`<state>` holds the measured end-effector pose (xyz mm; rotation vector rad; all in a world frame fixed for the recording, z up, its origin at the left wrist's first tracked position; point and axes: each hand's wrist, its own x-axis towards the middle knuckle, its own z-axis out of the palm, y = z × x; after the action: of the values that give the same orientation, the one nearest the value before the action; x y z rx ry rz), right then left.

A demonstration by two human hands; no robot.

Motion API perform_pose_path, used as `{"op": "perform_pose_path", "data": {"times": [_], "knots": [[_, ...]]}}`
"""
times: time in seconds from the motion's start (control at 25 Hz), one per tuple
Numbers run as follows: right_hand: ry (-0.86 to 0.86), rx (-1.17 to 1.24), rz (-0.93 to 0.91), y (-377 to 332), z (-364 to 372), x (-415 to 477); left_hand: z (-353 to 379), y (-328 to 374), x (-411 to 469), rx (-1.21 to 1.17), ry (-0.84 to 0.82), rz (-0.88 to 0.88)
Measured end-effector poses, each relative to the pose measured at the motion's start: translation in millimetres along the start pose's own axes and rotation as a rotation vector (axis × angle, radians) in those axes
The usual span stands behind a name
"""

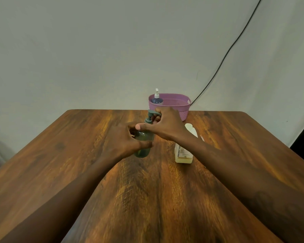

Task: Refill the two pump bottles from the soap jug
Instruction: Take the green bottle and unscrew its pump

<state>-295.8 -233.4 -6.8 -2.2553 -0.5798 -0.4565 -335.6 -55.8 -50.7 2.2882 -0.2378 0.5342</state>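
The left hand (125, 139) is wrapped around the body of the green pump bottle (144, 144), which stands upright near the middle of the wooden table (60, 155); its fingers are clenched on the glass and pin it down. Just to the right and above, the right hand (167, 124) has its fingertips closed around the bottle's pump head (152, 115), thumb stretched out toward the left; this looks like a grip for unscrewing, though whether the collar is loose cannot be told.

The risks sit here. If the left hand's hold slackens while the right twists, the bottle could spin or tip. A pump lifted out fast may drip from its tube onto the wood.

Further right, the soap jug (183, 153) stands close beside the right forearm, partly hidden by it, with pale liquid low in it. A careless sweep of that arm could knock it over. Whether its cap is on cannot be told, so a spill cannot be ruled out.

At the far edge, the second pump bottle (156, 99), 1 of the 2 to refill, stands in the left end of the purple basket (180, 104), well apart from both hands. A black cable (226, 53) runs down the wall behind.
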Motion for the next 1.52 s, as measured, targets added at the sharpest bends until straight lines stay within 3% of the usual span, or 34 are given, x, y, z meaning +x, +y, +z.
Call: {"op": "perform_pose_path", "data": {"times": [0.2, 0.32, 0.64, 1.08, 1.2, 1.52], "knots": [[-0.198, 0.196, -0.048, 1.3, 0.0, -5.6, -7.1, -13.5, 1.4, 0.003, -0.224, -0.014], [-0.221, 0.254, -0.088, 1.4, 4.2, -7.3, -12.4, -23.4, 1.5, 0.007, -0.36, -0.06], [-0.056, 0.372, -0.181, 7.1, 3.5, -3.5, -6.8, -58.5, -0.6, -0.023, -0.291, -0.215], [0.251, 0.283, -0.258, 32.7, 24.2, -23.3, 4.9, -80.0, -1.3, -0.018, -0.059, -0.379], [0.16, 0.152, -0.307, 48.0, 31.6, -25.5, 6.9, -77.9, -3.1, -0.037, -0.02, -0.358], [-0.358, -0.266, -0.504, 82.3, 51.2, -49.7, 9.4, -42.8, -3.1, -0.072, -0.05, -0.243]]}}
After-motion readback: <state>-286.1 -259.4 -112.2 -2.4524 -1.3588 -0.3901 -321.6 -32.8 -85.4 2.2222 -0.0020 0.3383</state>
